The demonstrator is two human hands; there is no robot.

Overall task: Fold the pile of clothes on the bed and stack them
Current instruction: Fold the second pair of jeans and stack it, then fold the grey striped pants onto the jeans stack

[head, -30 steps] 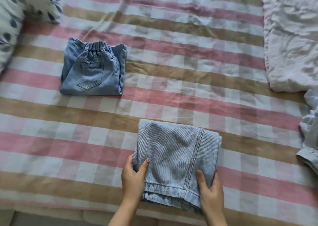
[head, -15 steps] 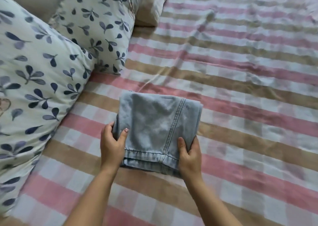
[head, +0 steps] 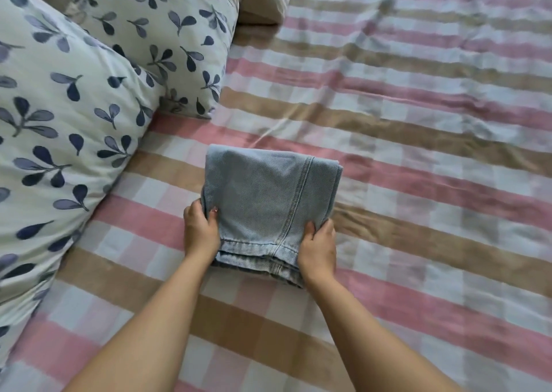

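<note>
Two hands clamped on one piece: left hand (head: pixel 200 233) pinches the near-left edge and right hand (head: pixel 318 251) the near-right edge of the folded light-blue denim garment (head: pixel 268 200), thumbs on top. It sits low on the bed with pink, tan and white checked sheet (head: pixel 418 182), near the white pillow with dark-blue leaf print (head: pixel 59 122); I can't tell if it's fully resting. I'd lower it level, square the hem layers, then release both sides together so the fold holds.
</note>
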